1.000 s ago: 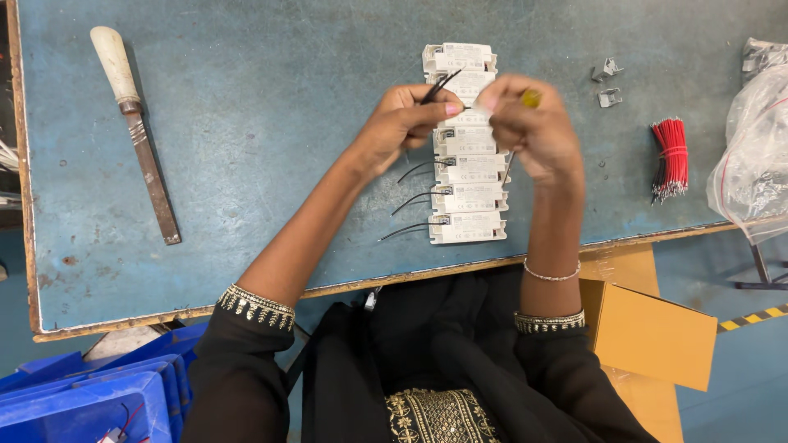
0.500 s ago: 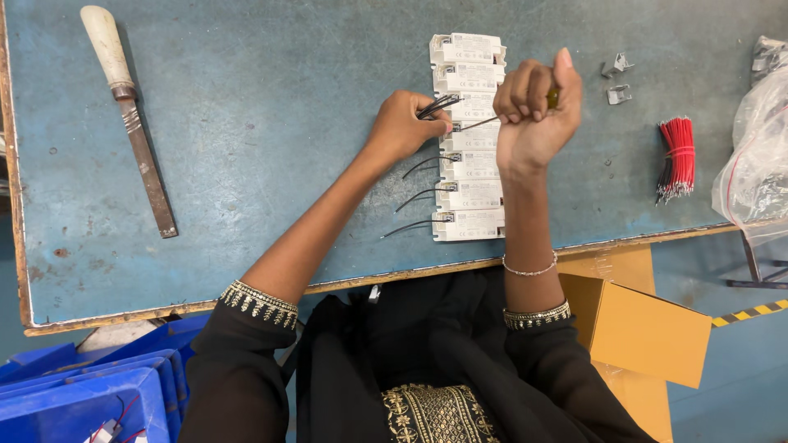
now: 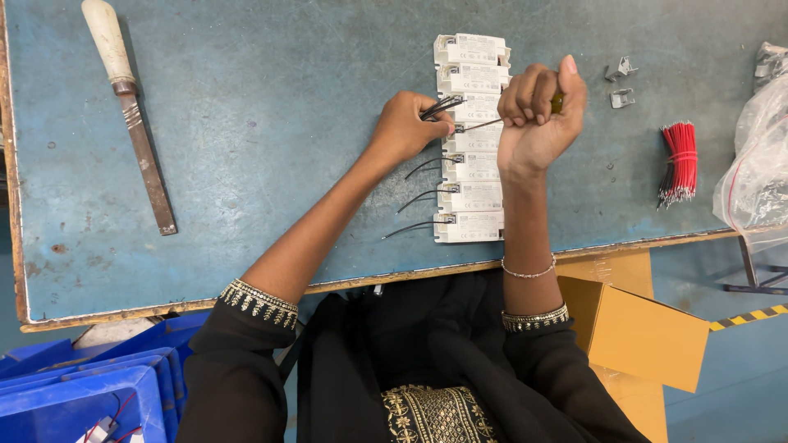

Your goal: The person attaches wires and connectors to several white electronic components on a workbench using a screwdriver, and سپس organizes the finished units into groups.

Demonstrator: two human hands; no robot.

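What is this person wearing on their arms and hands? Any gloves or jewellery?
No gloves: both the left hand and the right hand are bare. Black sleeves end mid-forearm in gold-embroidered cuffs. A thin beaded bracelet circles the right forearm. I see no rings.

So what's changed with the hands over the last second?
The right hand has lifted off the white modules into a raised fist around the screwdriver, tip at a module. The left hand still pinches black wires. The file and red wires haven't moved.
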